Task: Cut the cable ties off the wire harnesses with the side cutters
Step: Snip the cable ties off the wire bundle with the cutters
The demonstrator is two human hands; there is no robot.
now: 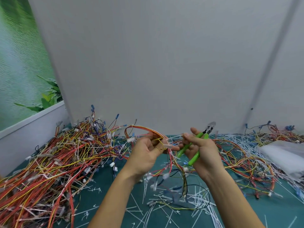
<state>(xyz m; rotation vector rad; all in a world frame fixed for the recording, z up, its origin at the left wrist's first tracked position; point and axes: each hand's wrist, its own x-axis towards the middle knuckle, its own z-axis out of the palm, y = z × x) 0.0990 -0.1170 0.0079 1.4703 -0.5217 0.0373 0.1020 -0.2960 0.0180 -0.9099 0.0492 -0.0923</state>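
The left hand (146,152) grips a red-and-yellow wire harness (148,130) above the middle of the teal tabletop (107,195). Just right of it, the right hand (203,150) is curled round green-handled side cutters (195,157), tips pointing far. Cut cable ties (164,203) litter the near tabletop, and a harness pile (65,153) lies left.

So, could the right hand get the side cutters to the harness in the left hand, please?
Probably yes: the right hand grips the side cutters beside the harness the left hand holds; nothing lies between.
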